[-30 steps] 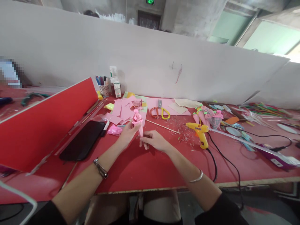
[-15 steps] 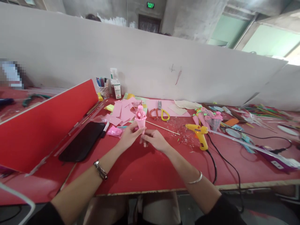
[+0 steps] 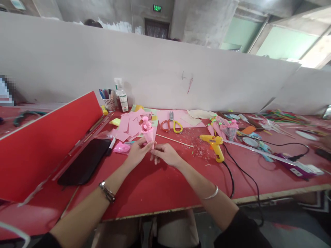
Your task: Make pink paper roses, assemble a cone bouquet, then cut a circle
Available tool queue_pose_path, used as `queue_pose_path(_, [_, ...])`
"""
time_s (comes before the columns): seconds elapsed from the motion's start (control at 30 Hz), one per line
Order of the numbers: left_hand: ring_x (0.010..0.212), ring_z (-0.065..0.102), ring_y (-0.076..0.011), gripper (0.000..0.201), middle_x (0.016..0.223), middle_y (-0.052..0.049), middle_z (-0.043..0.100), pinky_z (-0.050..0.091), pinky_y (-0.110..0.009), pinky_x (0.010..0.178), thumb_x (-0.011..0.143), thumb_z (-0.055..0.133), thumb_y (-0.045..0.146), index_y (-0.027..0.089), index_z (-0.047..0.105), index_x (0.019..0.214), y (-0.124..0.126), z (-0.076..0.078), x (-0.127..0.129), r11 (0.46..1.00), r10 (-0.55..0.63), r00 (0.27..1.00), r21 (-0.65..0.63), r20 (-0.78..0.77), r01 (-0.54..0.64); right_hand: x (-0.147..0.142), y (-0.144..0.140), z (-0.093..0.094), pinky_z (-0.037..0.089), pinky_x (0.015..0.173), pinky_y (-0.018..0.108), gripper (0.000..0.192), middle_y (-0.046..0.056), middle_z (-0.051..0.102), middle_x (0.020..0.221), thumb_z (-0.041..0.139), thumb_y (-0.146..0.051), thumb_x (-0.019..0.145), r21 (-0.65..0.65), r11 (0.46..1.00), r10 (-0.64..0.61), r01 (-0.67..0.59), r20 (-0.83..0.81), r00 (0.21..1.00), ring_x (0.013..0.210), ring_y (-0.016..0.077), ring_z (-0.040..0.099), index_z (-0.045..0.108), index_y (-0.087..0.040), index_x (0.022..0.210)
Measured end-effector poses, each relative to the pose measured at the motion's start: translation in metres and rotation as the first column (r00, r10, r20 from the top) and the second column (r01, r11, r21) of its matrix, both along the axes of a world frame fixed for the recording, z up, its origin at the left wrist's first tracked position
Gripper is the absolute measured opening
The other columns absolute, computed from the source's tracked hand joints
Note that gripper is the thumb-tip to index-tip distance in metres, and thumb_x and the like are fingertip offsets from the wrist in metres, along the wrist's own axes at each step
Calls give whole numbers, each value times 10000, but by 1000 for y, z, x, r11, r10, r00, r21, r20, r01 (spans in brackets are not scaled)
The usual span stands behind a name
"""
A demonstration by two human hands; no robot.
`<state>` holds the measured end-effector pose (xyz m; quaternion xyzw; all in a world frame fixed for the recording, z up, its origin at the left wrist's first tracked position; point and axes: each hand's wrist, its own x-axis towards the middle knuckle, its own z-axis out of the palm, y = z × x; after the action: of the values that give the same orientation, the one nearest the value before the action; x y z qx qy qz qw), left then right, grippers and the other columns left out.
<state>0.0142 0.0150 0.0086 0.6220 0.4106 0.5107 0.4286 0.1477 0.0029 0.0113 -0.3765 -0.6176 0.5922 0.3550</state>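
I see my left hand (image 3: pixel 137 152) and right hand (image 3: pixel 165 155) pinching a small pink paper cone (image 3: pixel 148 131) between them, just above the red table (image 3: pixel 155 186); pink paper (image 3: pixel 130 124) lies just behind the hands; a glue gun (image 3: pixel 214 144) sits off to the right; a black phone (image 3: pixel 85 162) lies to the left.

Lower tip of pink paper cone (image 3: pixel 148 132) hidden betw. fingers of left hand (image 3: pixel 137 151) & right hand (image 3: pixel 167 154). Far-left patch (image 3: pixel 5 91) pixelated, unreadable. Exit sign (image 3: pixel 157 7) lettering too small to read. Hand at right edge (image 3: pixel 326 141) cut off, blurred. Label on bottle (image 3: pixel 122 96) illegible.
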Motion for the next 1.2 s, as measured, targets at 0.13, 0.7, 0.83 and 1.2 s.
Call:
queue_pose_path(0.13, [552, 464, -118, 320, 549, 14, 522, 393, -252, 574, 596, 574, 471, 153, 588, 556, 0, -1, 0, 999, 21, 998, -40, 51, -19, 1, 0, 0, 351, 366, 160, 350, -29, 581, 476, 635, -464, 594, -37, 999, -12, 12, -3, 1000, 334, 46, 491, 517, -136, 570])
queue_pose_path(0.7, [562, 461, -123, 345, 503, 16, 521, 365, -250, 563, 517, 630, 493, 152, 603, 560, 4, -1, -2, 996, 20, 998, -92, 64, -14, 2, 4, -5, 390, 439, 181, 255, -31, 564, 475, 577, -355, 705, 7, 1000, -6, 5, 60, 998, 381, 55, 509, 583, -112, 624])
queue_pose_path(0.83, [557, 464, -129, 334, 475, 24, 501, 376, -261, 577, 495, 639, 484, 155, 593, 530, 4, 0, -1, 995, 38, 999, -88, 25, -35, 3, 5, -8, 392, 454, 181, 289, -27, 559, 485, 537, -383, 738, 91, 996, -17, 7, 110, 994, 400, 55, 507, 601, -114, 655])
queue_pose_path(1.2, [537, 450, -106, 288, 501, 33, 501, 376, -235, 555, 572, 575, 440, 164, 541, 493, 3, 0, 1, 998, 56, 998, 39, 6, -56, 4, 7, -8, 395, 525, 207, 213, -17, 571, 555, 536, -329, 733, 251, 967, -97, 50, 178, 979, 472, 78, 497, 605, -143, 655])
